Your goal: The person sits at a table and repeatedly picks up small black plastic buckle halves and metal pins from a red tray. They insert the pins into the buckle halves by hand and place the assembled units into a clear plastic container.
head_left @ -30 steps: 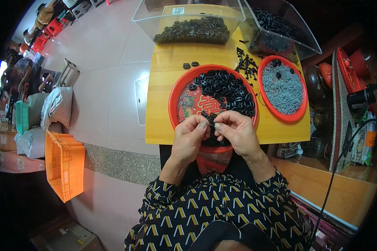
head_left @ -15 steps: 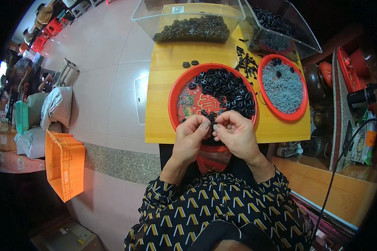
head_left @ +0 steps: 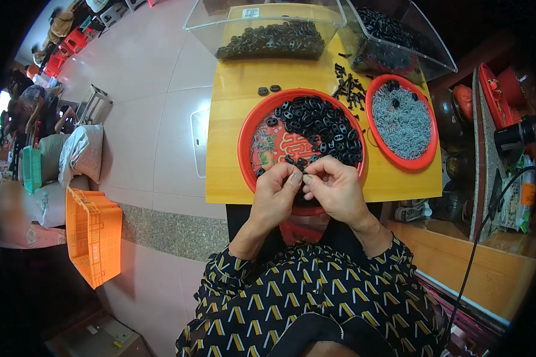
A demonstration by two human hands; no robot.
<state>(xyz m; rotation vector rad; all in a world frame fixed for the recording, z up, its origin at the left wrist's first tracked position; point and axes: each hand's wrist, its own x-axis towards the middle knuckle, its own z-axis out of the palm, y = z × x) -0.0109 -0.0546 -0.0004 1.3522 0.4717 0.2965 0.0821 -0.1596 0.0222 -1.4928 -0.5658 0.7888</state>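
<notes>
Over the near rim of a round red tray (head_left: 245,134), my left hand (head_left: 274,193) and my right hand (head_left: 337,187) meet with thumbs and fingertips pinched together. Between them is a small black plastic piece (head_left: 304,173), mostly covered by the fingers, so its exact shape does not show. Many black oval two-holed plastic pieces (head_left: 321,119) fill the far and right side of the tray. Its printed bottom shows at the left. To the right, a smaller red tray (head_left: 434,128) holds a heap of small silver screws (head_left: 402,128) and a few black pieces.
The trays stand on a yellow table (head_left: 226,149). At its far side are two clear bins, one with black oval pieces (head_left: 271,40), one with dark parts (head_left: 387,35). Black pegs (head_left: 351,92) lie loose nearby. An orange crate (head_left: 95,238) stands on the floor at left.
Both hands stay almost in place, fingertips still together over the tray's near edge. The view has shifted very slightly; nothing else on the table has visibly moved.
</notes>
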